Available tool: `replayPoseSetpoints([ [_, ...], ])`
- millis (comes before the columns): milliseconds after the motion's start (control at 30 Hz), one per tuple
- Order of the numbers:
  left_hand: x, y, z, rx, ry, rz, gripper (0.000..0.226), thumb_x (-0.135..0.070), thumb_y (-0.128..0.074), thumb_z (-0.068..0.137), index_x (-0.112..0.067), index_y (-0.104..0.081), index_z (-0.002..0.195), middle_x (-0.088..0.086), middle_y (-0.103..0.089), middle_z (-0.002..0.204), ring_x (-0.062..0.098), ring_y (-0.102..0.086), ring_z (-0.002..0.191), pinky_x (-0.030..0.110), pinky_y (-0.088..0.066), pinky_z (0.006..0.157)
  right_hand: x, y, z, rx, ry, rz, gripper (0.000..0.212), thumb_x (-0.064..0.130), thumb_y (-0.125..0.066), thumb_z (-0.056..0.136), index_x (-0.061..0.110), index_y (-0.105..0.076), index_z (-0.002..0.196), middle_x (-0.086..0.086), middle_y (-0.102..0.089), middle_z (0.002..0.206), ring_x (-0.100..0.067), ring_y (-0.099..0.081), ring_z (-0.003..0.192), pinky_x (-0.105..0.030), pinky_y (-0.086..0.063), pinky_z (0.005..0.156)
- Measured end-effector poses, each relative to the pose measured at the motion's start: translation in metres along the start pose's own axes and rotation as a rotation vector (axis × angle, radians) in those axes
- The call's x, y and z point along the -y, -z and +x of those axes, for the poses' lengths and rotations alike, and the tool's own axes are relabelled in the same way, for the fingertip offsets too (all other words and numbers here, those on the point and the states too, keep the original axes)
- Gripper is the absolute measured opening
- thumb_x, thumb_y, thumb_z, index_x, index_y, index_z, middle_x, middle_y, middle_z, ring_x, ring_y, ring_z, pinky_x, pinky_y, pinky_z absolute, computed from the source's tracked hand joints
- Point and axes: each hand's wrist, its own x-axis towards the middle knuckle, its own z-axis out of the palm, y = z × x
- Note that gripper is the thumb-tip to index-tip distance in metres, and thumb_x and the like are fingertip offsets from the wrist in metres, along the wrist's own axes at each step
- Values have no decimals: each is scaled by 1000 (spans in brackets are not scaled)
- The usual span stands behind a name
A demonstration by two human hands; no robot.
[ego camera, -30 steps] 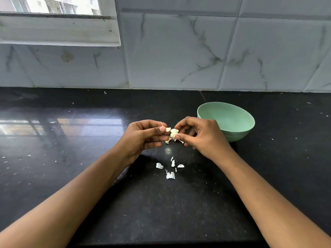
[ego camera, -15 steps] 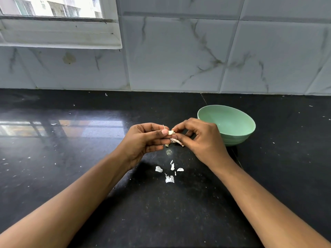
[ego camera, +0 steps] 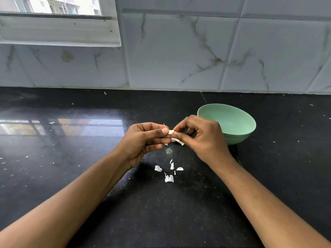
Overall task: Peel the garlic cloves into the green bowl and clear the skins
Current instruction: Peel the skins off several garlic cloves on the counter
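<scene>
One wide-angle camera on the person's head looks forward and down across the black bench point(ego camera: 71, 176) toward the tiled wall point(ego camera: 179, 51), window point(ego camera: 53, 8) at upper left, near enough that the left hand point(ego camera: 143, 140) and right hand point(ego camera: 202, 140) sit mid-frame.

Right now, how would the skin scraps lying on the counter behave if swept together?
The skin scraps look thin and curled, so probably light and floppy, likely to scatter rather than slide together. On the glossy counter flat ones may cling and resist pinching. The strip drooping from the held garlic clove suggests the same limpness.
</scene>
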Motion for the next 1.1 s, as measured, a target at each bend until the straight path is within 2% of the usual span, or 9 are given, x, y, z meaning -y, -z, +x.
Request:
replayPoseSetpoints([
  [267, 1, 2, 0, -7, 19, 37, 15, -15, -70, 66, -9, -68, 80, 7, -73, 70, 9, -70, 60, 14, -53, 50, -2, 1, 1, 87, 20, -44, 16, 18, -80, 73, 20, -64, 72, 11, -61, 70, -9, -56, 62, -28, -47, 56],
  [533, 1, 2, 0, 3, 26, 61, 18, -14, -71, 66, -7, -68, 82, 9, -73, 71, 9, -69, 59, 14, -54, 52, -3, 2, 1, 191, 87, -140, 13, 15, -72, 77, 20, -60, 77, 10, -57, 75, -11, -53, 64, -34, -47, 56],
  [867, 5, 0, 1, -26, 16, 5, 14, -15, -69, 65, -11, -69, 78, 7, -73, 71, 9, -70, 63, 15, -55, 55, -2, 0, 0, 160, 100, -120, 8, 23, -66, 79, 20, -60, 77, 10, -56, 74, -11, -52, 60, -33, -46, 55],
  [1100, 8, -4, -1, -30, 25, -127, 15, -12, -66, 67, -9, -67, 82, 5, -73, 70, 9, -70, 62, 16, -55, 54, 3, -7, -4, 50, 90, -104, 7, 20, -66, 79, 18, -59, 76, 11, -54, 74, -10, -51, 57, -30, -45, 51],
])
